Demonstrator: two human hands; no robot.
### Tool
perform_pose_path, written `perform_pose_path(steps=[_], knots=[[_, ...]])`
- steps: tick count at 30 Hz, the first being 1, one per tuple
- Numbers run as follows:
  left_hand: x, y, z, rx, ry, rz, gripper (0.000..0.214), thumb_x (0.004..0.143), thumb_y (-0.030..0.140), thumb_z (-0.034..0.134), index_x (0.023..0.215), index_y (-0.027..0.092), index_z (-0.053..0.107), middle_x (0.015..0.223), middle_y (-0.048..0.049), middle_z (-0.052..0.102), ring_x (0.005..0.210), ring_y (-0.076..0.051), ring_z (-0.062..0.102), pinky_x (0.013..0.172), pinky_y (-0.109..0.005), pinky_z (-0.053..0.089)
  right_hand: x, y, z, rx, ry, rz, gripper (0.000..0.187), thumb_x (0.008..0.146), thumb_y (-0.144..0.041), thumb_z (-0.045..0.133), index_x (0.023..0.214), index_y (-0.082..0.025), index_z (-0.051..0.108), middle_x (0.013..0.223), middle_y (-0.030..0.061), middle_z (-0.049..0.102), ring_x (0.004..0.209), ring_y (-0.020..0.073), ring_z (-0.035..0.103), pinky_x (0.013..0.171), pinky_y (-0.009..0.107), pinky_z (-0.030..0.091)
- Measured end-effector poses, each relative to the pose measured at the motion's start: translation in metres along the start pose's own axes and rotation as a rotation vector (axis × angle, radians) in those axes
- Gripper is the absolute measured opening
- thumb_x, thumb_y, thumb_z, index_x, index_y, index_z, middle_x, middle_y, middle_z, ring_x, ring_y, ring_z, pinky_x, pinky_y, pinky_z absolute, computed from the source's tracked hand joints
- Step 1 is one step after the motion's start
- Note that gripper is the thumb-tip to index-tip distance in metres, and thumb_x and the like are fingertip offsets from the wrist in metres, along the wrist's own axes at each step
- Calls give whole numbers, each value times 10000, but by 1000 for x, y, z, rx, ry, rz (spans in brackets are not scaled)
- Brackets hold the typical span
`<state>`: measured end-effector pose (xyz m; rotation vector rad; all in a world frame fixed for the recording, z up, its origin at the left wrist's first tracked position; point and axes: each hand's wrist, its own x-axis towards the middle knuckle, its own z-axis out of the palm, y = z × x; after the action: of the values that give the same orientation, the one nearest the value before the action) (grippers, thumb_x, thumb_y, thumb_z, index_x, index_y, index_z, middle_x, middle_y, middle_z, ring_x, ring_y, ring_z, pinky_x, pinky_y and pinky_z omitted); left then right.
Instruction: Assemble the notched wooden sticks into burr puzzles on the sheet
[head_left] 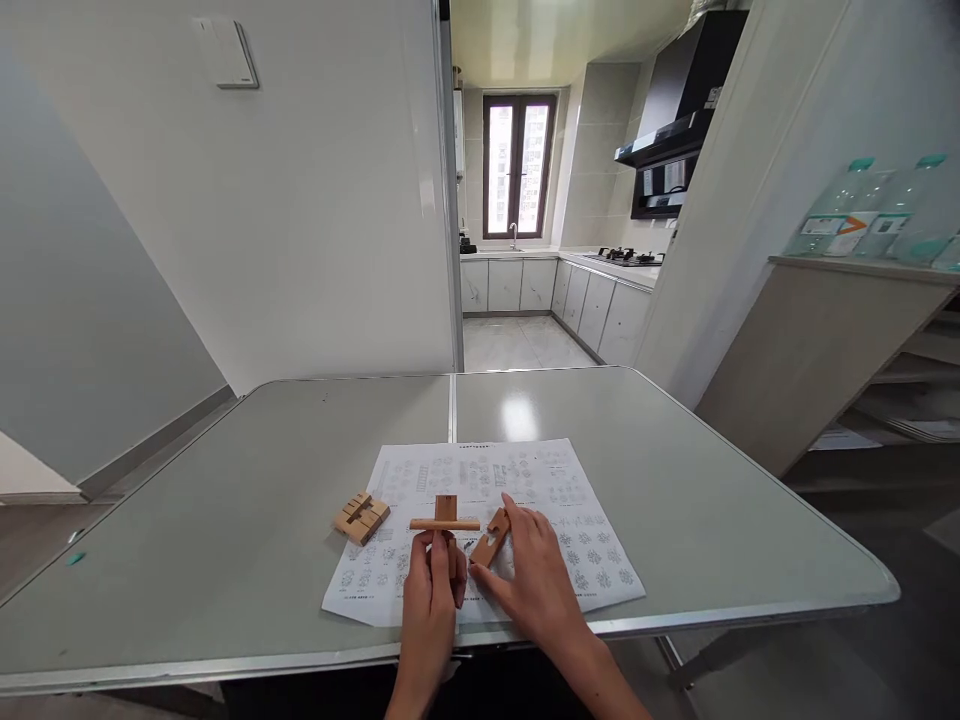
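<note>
My left hand is closed around the lower end of a cross of wooden puzzle bars, holding it upright over a printed instruction sheet. To its right, my right hand pinches a single notched wooden bar that lies tilted on the sheet. A small stack of further notched wooden pieces rests on the table just left of the sheet, apart from both hands.
The sheet lies near the front edge of a grey folding table with a seam down its middle. A shelf unit with water bottles stands to the right. Behind the table are a white wall and a kitchen doorway.
</note>
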<state>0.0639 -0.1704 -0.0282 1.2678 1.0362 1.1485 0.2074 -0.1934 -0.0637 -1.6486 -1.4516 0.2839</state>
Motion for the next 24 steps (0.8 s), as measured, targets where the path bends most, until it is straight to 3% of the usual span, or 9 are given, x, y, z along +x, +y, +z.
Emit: perform_pose_path(steps=[4,9,11,20,24], knots=[[2,-1,-2,-16,-8,-21,438,996,644,463,900,221,518,691,49,476,550,-102,393,503,-216,385,4,-5,-17,235,63,180,748,757,-411,831,1429,-259,540,1365,107,657,1327,382,565,1133,576,460],[2,-3,-3,-13,-34,-11,427,1015,624,448,889,220,503,679,54,457,559,-99,379,510,-205,369,2,-28,-35,916,24,434,622,776,-518,829,1305,-255,634,1358,98,695,1316,324,615,1122,492,502],[1,-3,-3,-30,-57,-7,415,1014,614,462,889,220,499,690,50,466,570,-99,389,514,-201,376,0,-37,-36,1070,25,502,606,754,-532,853,1260,-252,670,1333,96,716,1324,323,613,1137,488,491],[-3,-1,-6,-33,-106,24,390,1020,589,470,892,222,516,675,55,469,553,-100,401,527,-203,410,-12,-57,-34,1220,-66,578,620,752,-449,901,1299,-279,662,1414,70,665,1416,312,528,1180,483,456],[-5,1,-5,55,-140,25,381,1014,583,470,1091,224,573,818,-4,615,667,-153,561,597,-251,477,-15,-59,-31,1263,-101,540,637,736,-385,923,1305,-296,650,1431,62,650,1389,308,559,1149,459,495]])
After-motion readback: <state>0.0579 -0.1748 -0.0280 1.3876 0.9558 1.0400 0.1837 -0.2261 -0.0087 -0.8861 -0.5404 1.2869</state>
